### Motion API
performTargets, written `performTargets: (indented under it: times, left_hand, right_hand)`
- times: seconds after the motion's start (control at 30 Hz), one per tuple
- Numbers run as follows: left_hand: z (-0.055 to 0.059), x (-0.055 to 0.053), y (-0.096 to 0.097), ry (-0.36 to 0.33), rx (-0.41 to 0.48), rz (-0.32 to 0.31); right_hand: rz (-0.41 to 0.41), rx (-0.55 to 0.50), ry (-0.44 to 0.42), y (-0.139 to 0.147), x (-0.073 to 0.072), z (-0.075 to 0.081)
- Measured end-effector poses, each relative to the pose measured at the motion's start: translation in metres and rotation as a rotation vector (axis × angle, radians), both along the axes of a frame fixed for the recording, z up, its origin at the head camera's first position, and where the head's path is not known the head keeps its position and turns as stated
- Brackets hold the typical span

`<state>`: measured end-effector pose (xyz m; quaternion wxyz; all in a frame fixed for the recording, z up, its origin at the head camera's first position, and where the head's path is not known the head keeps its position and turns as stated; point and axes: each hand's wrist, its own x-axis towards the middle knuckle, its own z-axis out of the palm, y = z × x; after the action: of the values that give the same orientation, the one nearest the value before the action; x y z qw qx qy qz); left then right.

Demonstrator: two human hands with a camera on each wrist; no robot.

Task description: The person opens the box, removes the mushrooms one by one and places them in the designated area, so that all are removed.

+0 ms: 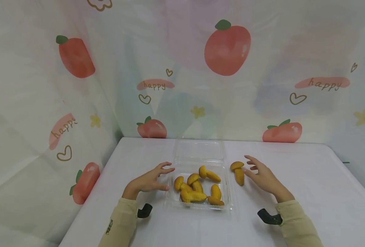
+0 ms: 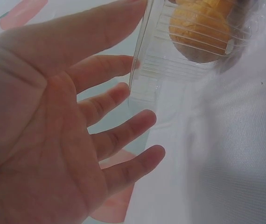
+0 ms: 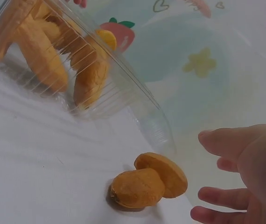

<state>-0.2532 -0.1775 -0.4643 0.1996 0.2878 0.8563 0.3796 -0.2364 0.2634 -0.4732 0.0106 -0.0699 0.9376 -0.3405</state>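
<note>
A clear plastic clamshell box lies with its lid folded back, and several yellow-brown mushrooms rest inside it. One more mushroom lies on the table just right of the box, cap toward the back. My right hand is beside that loose mushroom, fingers spread and holding nothing; the right wrist view shows a gap between the thumb and the mushroom. My left hand is at the box's left side, thumb and fingers apart, fingertips right at the clear wall in the left wrist view.
A white cloth covers the table. Behind it and to the left hangs a curtain printed with red fruit, hearts and the word happy. Dark curved pieces stick out from both sleeves near the wrists.
</note>
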Motion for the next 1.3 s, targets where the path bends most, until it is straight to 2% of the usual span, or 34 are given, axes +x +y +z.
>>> performTargets:
  times: [0.23, 0.37, 0.77, 1.07, 1.3]
  left_hand:
    - [0.000, 0.002, 0.000, -0.003, -0.007, 0.006]
    - [0.001, 0.003, -0.001, 0.002, -0.016, 0.008]
    - [-0.002, -0.001, -0.003, 0.020, -0.034, 0.001]
    - [-0.001, 0.000, 0.000, 0.014, -0.024, 0.002]
    - [0.000, 0.000, 0.001, -0.013, 0.004, 0.004]
  right_hand:
    - [0.019, -0.025, 0.106, -0.006, 0.001, 0.004]
    - [0.039, -0.031, 0.139, -0.011, 0.002, 0.007]
    - [0.044, -0.042, 0.123, -0.027, 0.007, 0.013]
    - [0.079, -0.077, 0.188, -0.033, 0.011, 0.016]
    - [0.102, -0.100, 0.198, -0.042, 0.015, 0.021]
